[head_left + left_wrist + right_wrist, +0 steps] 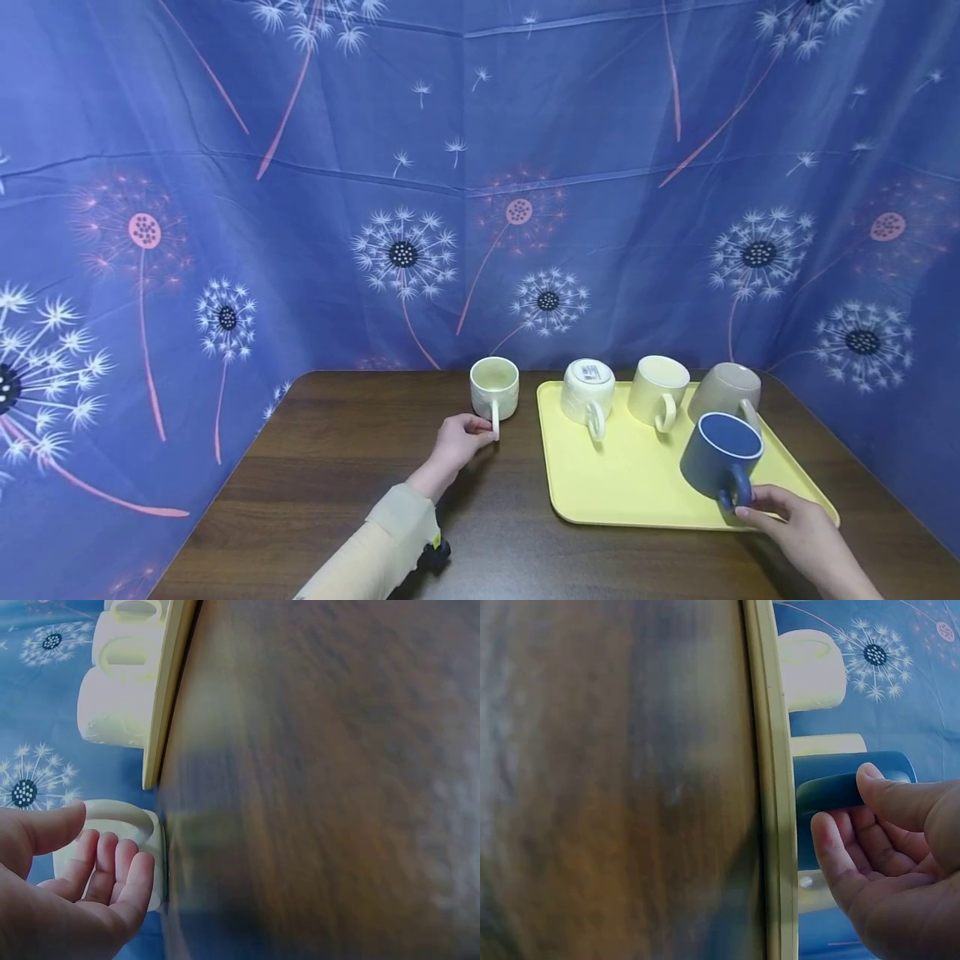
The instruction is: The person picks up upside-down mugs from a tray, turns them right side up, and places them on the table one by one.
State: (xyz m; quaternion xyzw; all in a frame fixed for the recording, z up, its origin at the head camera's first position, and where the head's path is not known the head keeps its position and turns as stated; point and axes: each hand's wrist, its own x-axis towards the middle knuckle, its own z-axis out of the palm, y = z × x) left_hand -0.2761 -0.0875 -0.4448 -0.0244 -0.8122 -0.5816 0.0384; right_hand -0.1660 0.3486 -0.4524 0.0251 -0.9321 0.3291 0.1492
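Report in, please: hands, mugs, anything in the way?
Right hand pinching blue mug by its handle. Left hand at pale green mug, grip unclear. Grey mug close behind the blue one, possibly crowding it.

Blue dandelion-print cloth (622, 242), brown wood-grain table (322, 458) before it

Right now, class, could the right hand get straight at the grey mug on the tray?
Probably not: the blue mug is in front of the grey mug, and the right hand is at the blue handle.
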